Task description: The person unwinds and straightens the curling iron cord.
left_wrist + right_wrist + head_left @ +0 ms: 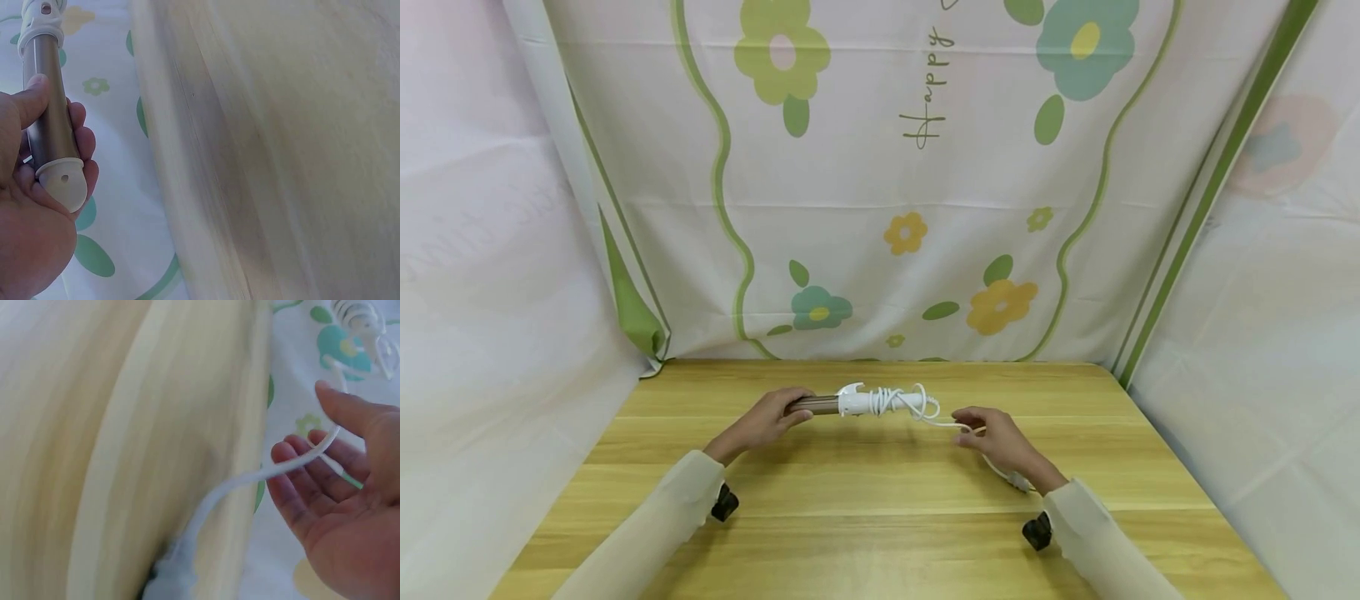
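A curling iron [853, 404] with a brown barrel and white handle is held level above the far part of the table. My left hand [767, 418] grips its barrel, thumb along one side and fingers curled round the other. The white end cap [65, 184] shows near the palm in the left wrist view. White cord [891, 400] is wound in several turns about the handle. From there a loose length [234, 480] crosses the fingers of my right hand [1006, 442], whose thumb stands apart from them. A pale plug [1018, 481] hangs below that hand.
The wooden table [880, 542] spreads under both arms. A flowered cloth [850, 167] hangs behind its far edge, with pale cloth walls [1262, 350] at the sides. Black wrist cameras [725, 503] sit at the sleeve cuffs.
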### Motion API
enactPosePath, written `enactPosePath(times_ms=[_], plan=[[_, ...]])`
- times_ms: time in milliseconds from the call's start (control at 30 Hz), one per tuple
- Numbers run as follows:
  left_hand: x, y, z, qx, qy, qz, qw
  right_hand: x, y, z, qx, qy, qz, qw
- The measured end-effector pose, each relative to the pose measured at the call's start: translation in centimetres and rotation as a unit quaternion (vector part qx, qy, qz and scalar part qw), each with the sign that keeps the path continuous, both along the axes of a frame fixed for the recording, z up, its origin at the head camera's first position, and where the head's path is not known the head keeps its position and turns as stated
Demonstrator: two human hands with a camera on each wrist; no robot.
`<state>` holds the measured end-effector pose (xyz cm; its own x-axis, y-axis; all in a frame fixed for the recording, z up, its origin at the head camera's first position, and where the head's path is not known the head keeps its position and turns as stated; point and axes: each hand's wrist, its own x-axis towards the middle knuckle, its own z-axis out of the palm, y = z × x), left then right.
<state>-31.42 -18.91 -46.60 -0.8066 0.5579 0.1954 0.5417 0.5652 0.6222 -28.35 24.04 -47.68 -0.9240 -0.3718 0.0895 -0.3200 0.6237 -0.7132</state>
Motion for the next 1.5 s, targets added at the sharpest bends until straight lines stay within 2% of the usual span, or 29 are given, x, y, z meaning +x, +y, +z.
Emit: enactPosePath(times_ms=[200, 400, 667, 867, 1000, 1133, 1233, 1500], plan=[[0.0, -0.1, 0.0, 0.005, -0.008, -0.004, 1.0, -0.1, -1.5, 0.5, -0.032, 0.01, 0.02, 0.9992], [0.1, 0.0, 0.0, 0.001, -0.003, -0.009, 1.0, -0.2, -2.0, 0.6, -0.018, 0.019, 0.01, 0.9996], [0.0, 0.0, -0.1, -0.005, 0.006, -0.014, 0.9999, -0.5, -1.9, 1.0, 0.004, 0.052, -0.053, 0.9972], [0.0, 0.0, -0.1, -0.009, 0.001, -0.016, 0.9998, -0.7, -1.5, 1.7, -0.046, 0.06, -0.102, 0.9919], [-0.1, 0.0, -0.2, -0.014, 0.002, -0.015, 0.9998, -0.8, -1.0, 2.5, -0.092, 0.062, -0.116, 0.987], [-0.2, -0.1, -0.2, -0.015, 0.007, -0.01, 0.9998, -0.8, -0.4, 3.3, -0.134, 0.049, -0.108, 0.9838], [-0.3, -0.2, -0.2, -0.012, 0.006, -0.006, 0.9999, -0.8, 0.1, 3.7, -0.154, 0.035, -0.087, 0.9837], [-0.2, -0.1, 0.1, -0.012, 0.006, 0.008, 0.9999, -0.4, 1.3, 4.9, -0.144, -0.001, -0.017, 0.9894]])
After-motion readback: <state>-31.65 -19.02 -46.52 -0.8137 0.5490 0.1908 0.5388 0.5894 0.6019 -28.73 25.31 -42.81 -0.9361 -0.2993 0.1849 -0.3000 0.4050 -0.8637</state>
